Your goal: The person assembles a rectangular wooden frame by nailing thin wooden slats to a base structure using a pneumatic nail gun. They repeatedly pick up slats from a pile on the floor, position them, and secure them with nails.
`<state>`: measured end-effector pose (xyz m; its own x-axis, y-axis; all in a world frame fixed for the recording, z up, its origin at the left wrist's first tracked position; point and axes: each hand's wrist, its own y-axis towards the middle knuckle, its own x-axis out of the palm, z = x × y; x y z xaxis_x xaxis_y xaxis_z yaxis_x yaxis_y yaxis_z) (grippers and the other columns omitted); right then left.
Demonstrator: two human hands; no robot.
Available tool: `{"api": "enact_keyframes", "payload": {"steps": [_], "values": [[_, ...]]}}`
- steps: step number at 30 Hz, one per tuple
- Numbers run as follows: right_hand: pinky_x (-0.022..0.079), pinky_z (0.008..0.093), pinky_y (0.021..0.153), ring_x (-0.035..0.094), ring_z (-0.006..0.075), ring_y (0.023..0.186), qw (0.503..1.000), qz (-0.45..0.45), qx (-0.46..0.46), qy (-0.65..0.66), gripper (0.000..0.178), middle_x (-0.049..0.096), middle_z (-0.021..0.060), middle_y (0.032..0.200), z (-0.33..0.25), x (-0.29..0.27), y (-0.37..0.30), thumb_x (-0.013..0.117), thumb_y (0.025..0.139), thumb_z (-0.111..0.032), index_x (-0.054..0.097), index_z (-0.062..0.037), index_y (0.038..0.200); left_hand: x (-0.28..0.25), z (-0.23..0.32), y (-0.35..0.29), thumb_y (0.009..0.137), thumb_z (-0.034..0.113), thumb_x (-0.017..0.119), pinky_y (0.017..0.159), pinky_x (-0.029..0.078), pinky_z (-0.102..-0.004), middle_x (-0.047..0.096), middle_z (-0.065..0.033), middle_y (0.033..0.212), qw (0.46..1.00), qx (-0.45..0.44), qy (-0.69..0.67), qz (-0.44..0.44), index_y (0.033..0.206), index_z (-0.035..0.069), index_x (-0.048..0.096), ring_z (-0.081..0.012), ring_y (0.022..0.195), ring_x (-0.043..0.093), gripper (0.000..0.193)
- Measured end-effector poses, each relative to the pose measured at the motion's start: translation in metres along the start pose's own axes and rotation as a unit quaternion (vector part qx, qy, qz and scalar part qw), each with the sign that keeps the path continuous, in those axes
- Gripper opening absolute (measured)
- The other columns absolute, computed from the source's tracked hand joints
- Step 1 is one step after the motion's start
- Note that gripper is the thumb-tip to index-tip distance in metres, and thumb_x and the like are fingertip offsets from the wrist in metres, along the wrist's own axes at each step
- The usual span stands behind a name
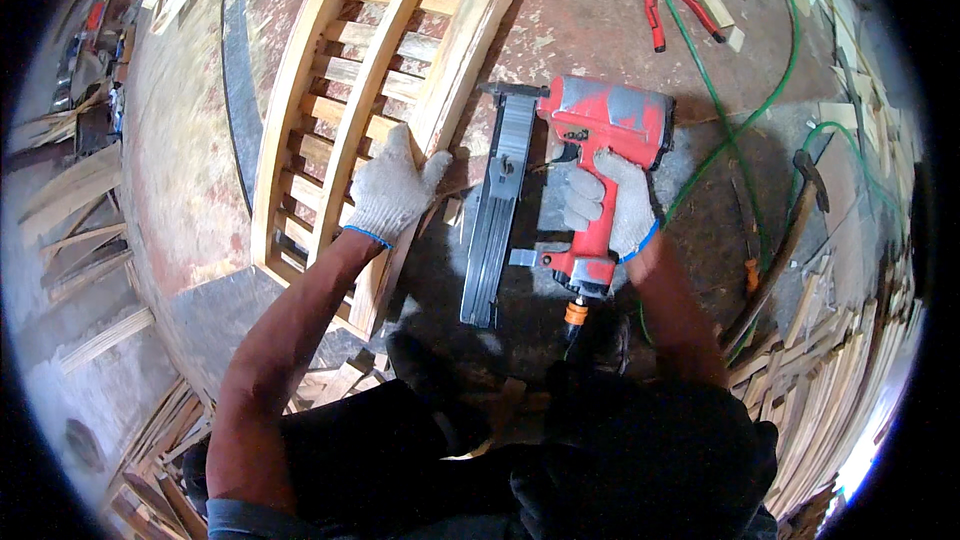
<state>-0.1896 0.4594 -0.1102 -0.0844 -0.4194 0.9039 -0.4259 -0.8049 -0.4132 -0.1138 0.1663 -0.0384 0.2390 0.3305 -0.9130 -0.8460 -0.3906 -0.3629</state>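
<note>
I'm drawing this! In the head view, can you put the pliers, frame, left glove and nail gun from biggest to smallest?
1. Frame
2. Nail gun
3. Left glove and pliers, unranked: they span about the same, though the pliers are thinner.

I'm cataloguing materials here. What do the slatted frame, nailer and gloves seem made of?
Frame: apparently unfinished wood, pale with visible grain. Nailer: probably metal, its red finish patched with grey; the magazine's dull sheen suggests metal. Gloves: likely knit fabric, matte and off-white.

A nail gun (607, 120) and wood strips (815, 405) show a workshop.
</note>
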Motion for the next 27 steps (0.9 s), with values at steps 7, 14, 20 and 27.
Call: {"api": "enact_keyframes", "payload": {"steps": [7, 14, 20, 27], "values": [[0.038, 0.0344, 0.05, 0.042, 0.0186, 0.047, 0.999, 0.004, 0.04, -0.019, 0.041, 0.041, 0.0017, 0.055, 0.037, 0.009, -0.013, 0.056, 0.092, -0.044, 0.046, -0.0139, 0.066, -0.007, -0.033, -0.053, 0.089, 0.046, 0.073, 0.085, 0.053, -0.0494, 0.063, -0.0245, 0.118, 0.999, 0.046, 0.021, -0.016, 0.128, 0.001, 0.046, -0.0398, 0.103, 0.067, 0.066], [0.036, 0.035, 0.049, 0.042, 0.0204, 0.047, 0.996, -0.048, 0.067, -0.027, 0.043, 0.04, 0.0027, 0.054, 0.042, 0.007, -0.009, 0.056, 0.092, -0.044, 0.045, -0.0143, 0.064, -0.004, -0.049, -0.071, 0.095, 0.05, 0.065, 0.069, 0.055, -0.0537, 0.07, -0.0171, 0.081, 0.991, -0.02, 0.062, -0.114, 0.112, 0.004, 0.048, -0.0429, 0.077, 0.071, 0.052], [0.038, 0.0346, 0.048, 0.042, 0.0181, 0.045, 0.997, -0.054, 0.053, -0.007, 0.033, 0.042, 0.0008, 0.055, 0.042, 0.01, -0.006, 0.057, 0.093, -0.039, 0.053, -0.0112, 0.075, -0.001, -0.053, -0.071, 0.095, 0.05, 0.065, 0.065, 0.056, -0.0551, 0.07, -0.0177, 0.08, 0.991, 0.008, 0.08, -0.107, 0.111, 0.003, 0.048, -0.0435, 0.074, 0.071, 0.052], [0.039, 0.0352, 0.051, 0.044, 0.0203, 0.047, 0.998, 0.014, 0.055, -0.011, 0.036, 0.042, 0.0017, 0.056, 0.042, 0.023, -0.008, 0.056, 0.093, -0.041, 0.05, -0.0112, 0.075, -0.003, -0.051, -0.069, 0.094, 0.05, 0.063, 0.068, 0.057, -0.0541, 0.07, -0.0247, 0.081, 0.991, -0.009, 0.069, -0.111, 0.113, 0.001, 0.048, -0.0462, 0.077, 0.071, 0.055]]}}
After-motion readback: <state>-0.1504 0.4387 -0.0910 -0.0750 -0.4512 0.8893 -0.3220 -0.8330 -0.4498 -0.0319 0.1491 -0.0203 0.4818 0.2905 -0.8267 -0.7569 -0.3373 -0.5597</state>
